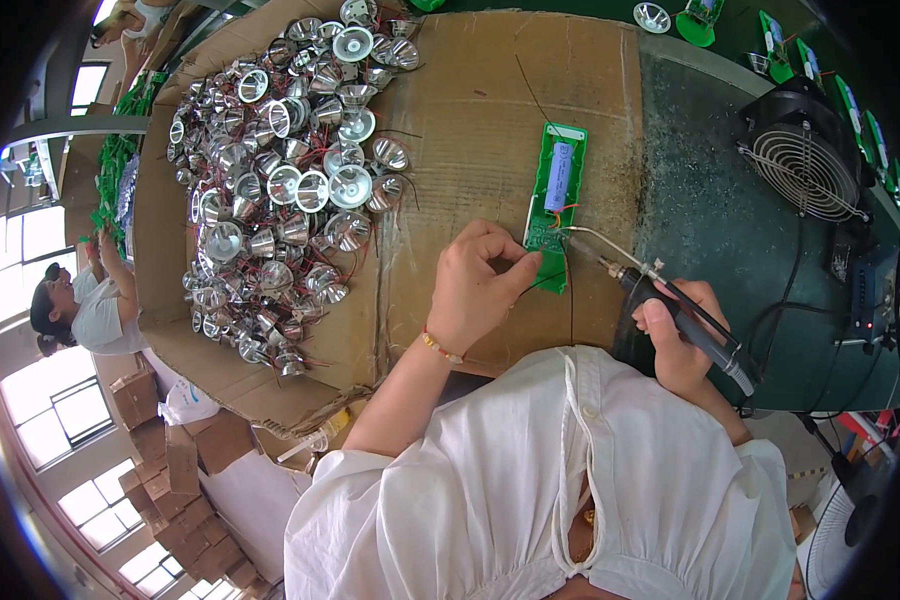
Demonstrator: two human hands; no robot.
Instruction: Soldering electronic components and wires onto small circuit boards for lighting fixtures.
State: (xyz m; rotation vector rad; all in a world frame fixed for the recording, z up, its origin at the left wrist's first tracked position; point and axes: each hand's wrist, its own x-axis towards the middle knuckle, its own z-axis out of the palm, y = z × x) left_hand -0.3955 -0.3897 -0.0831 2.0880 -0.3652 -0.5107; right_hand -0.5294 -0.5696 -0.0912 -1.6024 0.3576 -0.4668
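A green plastic housing [544, 178] lies lengthwise on the cardboard, with a purple cylindrical battery [561, 176] inside its upper part. Short red wires stick out below the battery, and a green circuit board [547, 243] sits at the near end. My left hand [478, 270] rests at that board's left edge, thumb and forefinger pinched together. Whatever lies between these fingertips is too small to make out; a thin dark wire runs close by. In my right hand [685, 330] is a soldering iron [692, 328] with a thin bent feed tube [600, 241], its tip pointing at the board.
A cardboard box [160, 250] full of shiny reflector cups [270, 185] with wires stands left. A black fan with a wire guard [805, 172] is at right, near a blue device [863, 295] and cables. More green housings line the far right edge. Another person [85, 300] works at far left.
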